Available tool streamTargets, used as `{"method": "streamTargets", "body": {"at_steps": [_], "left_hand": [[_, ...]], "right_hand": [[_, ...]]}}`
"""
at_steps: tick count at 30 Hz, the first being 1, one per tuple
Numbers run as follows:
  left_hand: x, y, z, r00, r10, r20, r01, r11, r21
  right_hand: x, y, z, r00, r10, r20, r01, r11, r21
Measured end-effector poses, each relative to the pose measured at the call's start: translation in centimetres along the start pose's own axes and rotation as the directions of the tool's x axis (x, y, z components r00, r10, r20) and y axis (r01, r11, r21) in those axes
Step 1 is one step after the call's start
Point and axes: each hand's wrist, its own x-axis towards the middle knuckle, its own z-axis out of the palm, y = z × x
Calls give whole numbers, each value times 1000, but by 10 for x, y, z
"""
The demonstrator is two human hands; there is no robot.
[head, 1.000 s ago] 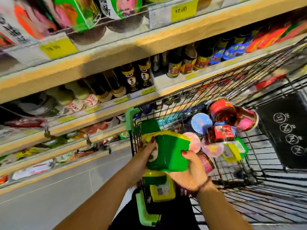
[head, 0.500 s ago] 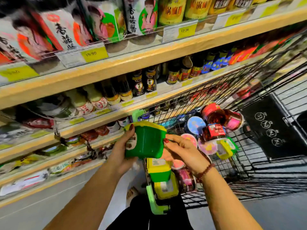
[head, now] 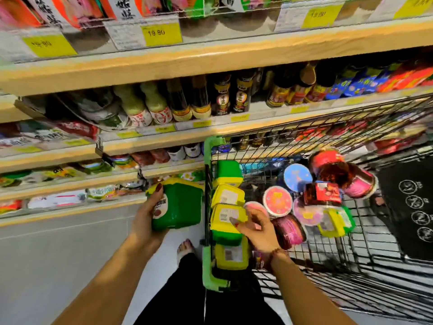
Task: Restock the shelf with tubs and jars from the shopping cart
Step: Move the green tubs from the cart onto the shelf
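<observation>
Left hand (head: pixel 145 221) grips a green tub (head: pixel 180 205) outside the shopping cart (head: pixel 210 148), at its 9 o'clock, facing the shelf (head: pixel 164 143), presumably for placing. Right hand (head: pixel 257 228), fingers loose and grasping nothing, lies over a yellow-lidded tub (head: pixel 228 216) inside the cart, likely the next pick.

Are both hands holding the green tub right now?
No: only the left hand grips the green tub, outside the cart; the right hand hovers over a yellow-lidded tub inside it.

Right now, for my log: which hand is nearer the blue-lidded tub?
Right: the right hand lies below-left of the blue-lidded tub; left hand, holding a green tub, farther left.
</observation>
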Motion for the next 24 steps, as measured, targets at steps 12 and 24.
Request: {"method": "streamTargets", "body": {"at_steps": [12,24], "left_hand": [[-36,-51,-10,921,107,-375,-194,960,-201],[-43,-62,-16,901,118,-418,-208,962,-175]], "right_hand": [[23,16,27,988,76,133,-53,985,-165],[30,14,19,980,139,140,-132,990,-55]]}}
